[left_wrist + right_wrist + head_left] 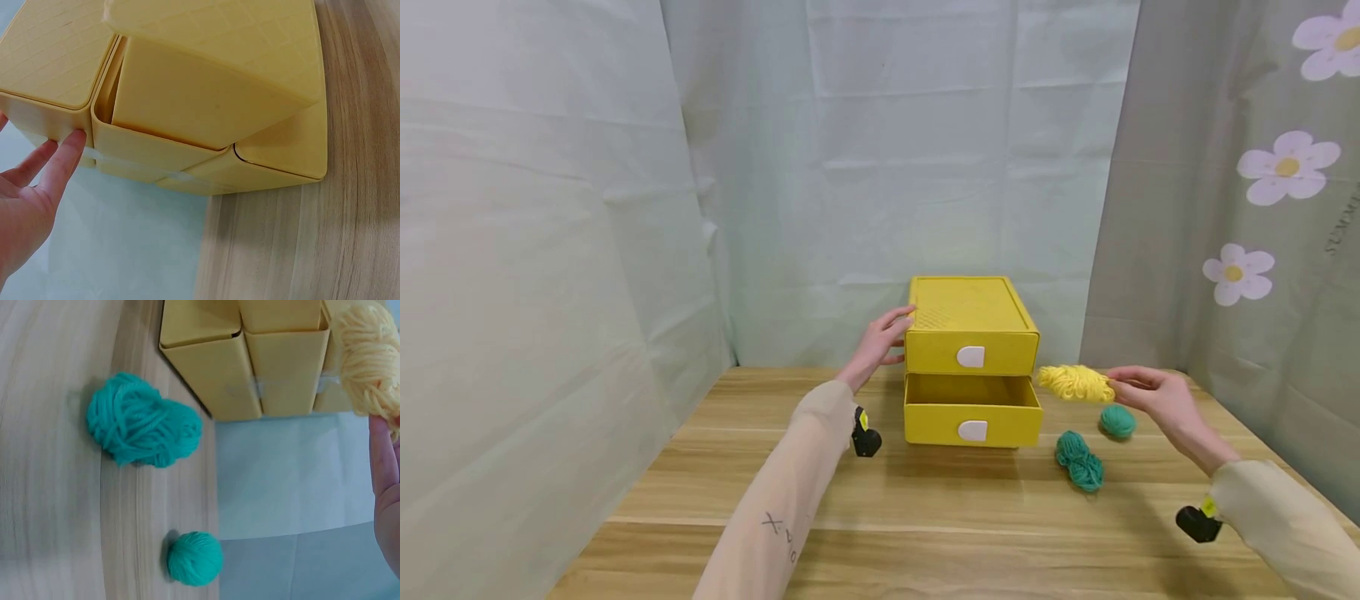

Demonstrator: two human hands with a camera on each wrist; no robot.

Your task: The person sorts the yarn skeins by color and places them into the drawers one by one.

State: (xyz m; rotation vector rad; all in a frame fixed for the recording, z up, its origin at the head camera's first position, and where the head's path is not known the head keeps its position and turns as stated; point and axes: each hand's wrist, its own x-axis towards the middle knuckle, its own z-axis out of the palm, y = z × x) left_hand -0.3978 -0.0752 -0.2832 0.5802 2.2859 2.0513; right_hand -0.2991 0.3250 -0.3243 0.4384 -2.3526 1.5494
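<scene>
A yellow drawer box [973, 304] stands on the wooden table, its middle drawer [973, 425] pulled out and its upper drawer [936, 354] closed. My left hand [880, 342] rests against the box's upper left side; in the left wrist view its fingertips [76, 139] touch that side wall, fingers nearly straight. On the other side, my right hand [1161, 404] pinches one end of a yellow yarn skein [1077, 383], held in the air just right of the drawers. That yellow skein also shows at the upper right of the right wrist view, with fingers [382, 453] beneath it.
On the table right of the box lie a teal yarn skein [1080, 461], narrowed at its middle, and a round teal yarn ball [1117, 422] behind it. Pale curtains [910, 167] hang behind and at both sides of the wooden table [925, 517].
</scene>
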